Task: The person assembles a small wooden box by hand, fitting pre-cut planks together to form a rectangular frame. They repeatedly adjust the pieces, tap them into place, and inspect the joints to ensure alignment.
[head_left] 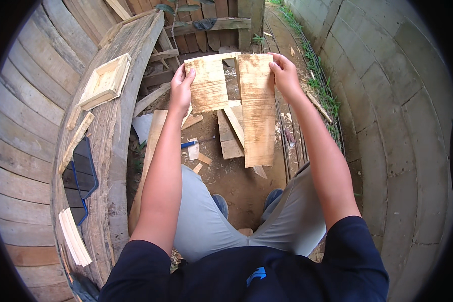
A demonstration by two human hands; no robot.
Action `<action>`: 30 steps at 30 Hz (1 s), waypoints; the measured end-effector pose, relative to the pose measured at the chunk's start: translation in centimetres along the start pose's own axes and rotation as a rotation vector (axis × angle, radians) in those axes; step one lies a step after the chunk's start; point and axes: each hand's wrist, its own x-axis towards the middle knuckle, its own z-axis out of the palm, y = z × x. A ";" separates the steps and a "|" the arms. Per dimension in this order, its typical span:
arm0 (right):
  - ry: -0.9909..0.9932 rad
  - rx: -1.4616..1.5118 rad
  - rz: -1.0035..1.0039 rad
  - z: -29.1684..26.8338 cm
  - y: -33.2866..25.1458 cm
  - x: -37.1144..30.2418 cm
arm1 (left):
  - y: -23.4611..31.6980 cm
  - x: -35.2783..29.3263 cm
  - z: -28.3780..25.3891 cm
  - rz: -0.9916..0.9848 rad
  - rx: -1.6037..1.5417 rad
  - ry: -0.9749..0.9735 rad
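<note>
My left hand [180,89] grips the left edge of a short, squarish wooden board [207,84], thumb on its face. My right hand [286,76] is closed on the upper right edge of a longer wooden board [257,113], which hangs down past the short one. Between the two boards is a narrow gap, and a thin wooden edge spans it at the top. I cannot tell whether the pieces are fastened together. Both boards show rough, brownish saw marks and are held up in front of me above the ground.
On a thick plank bench [117,126] at the left sit a shallow wooden box [105,83], pale wood strips [74,236] and dark, blue-edged panels [84,171]. Below lie wood offcuts [230,141], shavings and a blue-handled tool [189,144]. A block wall [387,121] stands on the right.
</note>
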 end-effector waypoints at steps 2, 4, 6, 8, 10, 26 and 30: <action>-0.006 0.023 0.006 -0.3 -0.1 0.1 | 0.3 -0.3 0.6 0.008 0.016 0.003; -0.011 0.088 0.037 -0.3 -0.4 0.1 | 0.5 -0.7 1.1 0.014 0.038 0.019; -0.012 0.059 0.039 -0.2 -0.6 0.0 | 0.6 -0.8 1.2 0.015 0.048 0.023; -0.009 0.055 0.032 0.1 -0.6 0.0 | 0.5 -0.7 1.0 0.011 0.047 0.016; 0.007 0.067 0.018 0.6 -0.2 0.0 | 0.8 -0.9 1.5 0.019 0.053 0.004; -0.043 0.066 0.025 1.2 0.5 0.0 | 0.8 -1.2 2.7 0.069 0.089 0.011; -0.015 0.126 0.051 1.2 0.2 -0.2 | 0.8 -1.2 2.5 0.026 0.068 0.005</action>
